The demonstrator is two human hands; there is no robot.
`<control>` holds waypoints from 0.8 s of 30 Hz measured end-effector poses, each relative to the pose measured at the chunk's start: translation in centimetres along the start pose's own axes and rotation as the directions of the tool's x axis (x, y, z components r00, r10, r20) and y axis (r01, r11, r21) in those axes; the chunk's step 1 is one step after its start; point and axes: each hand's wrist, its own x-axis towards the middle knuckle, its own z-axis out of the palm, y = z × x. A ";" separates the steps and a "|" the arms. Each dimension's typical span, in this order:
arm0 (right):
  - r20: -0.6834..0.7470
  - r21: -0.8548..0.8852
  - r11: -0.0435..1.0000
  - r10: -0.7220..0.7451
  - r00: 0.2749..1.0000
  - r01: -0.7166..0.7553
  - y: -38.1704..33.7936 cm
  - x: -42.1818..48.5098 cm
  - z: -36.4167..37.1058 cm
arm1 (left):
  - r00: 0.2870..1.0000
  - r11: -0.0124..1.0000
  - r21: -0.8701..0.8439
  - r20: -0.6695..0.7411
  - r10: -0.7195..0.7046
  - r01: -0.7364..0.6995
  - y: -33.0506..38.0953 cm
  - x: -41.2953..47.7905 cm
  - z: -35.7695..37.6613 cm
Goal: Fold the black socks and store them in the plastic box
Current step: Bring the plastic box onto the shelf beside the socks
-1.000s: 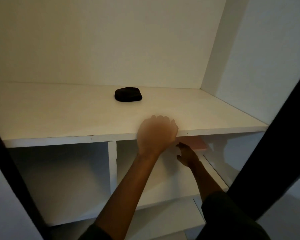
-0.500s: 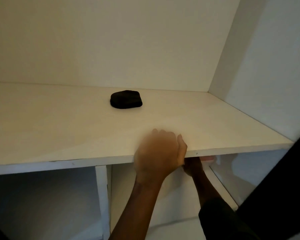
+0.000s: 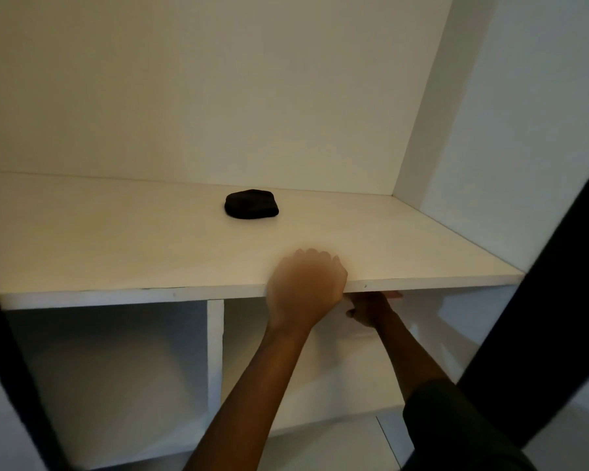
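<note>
A folded bundle of black socks (image 3: 251,209) lies on the white shelf (image 3: 116,253), toward the back, a little left of the middle. My left hand (image 3: 305,287) rests on the shelf's front edge with its fingers curled in, well in front of the socks and apart from them; nothing shows in it. My right hand (image 3: 368,309) reaches into the compartment just under the shelf. Its fingers are mostly hidden by the shelf edge, beside a small pinkish sliver (image 3: 394,295). No plastic box can be made out.
A vertical divider (image 3: 215,351) splits the space under the shelf into two compartments. The white side wall (image 3: 490,164) closes the shelf on the right. Dark frame edges run along the far left (image 3: 11,368) and right (image 3: 538,317).
My right hand has risen from lower in the compartment to just under the shelf, hiding its fingers. My left hand stays at the shelf edge. The socks have not moved.
</note>
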 end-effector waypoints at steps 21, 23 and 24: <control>0.191 0.001 0.979 -0.201 0.961 0.204 -3.8 -11.5 -9.6 | 0.891 0.984 -0.142 0.425 0.157 -0.106 -2.5 0.9 -4.5; 0.215 0.019 0.972 -0.232 0.949 0.234 -3.9 -13.1 -10.1 | 0.881 0.980 -0.140 0.435 0.187 -0.139 -2.7 0.8 -4.5; 0.216 0.030 0.969 -0.245 0.945 0.245 -3.7 -13.9 -10.5 | 0.878 0.979 -0.139 0.436 0.197 -0.150 -2.7 0.8 -4.6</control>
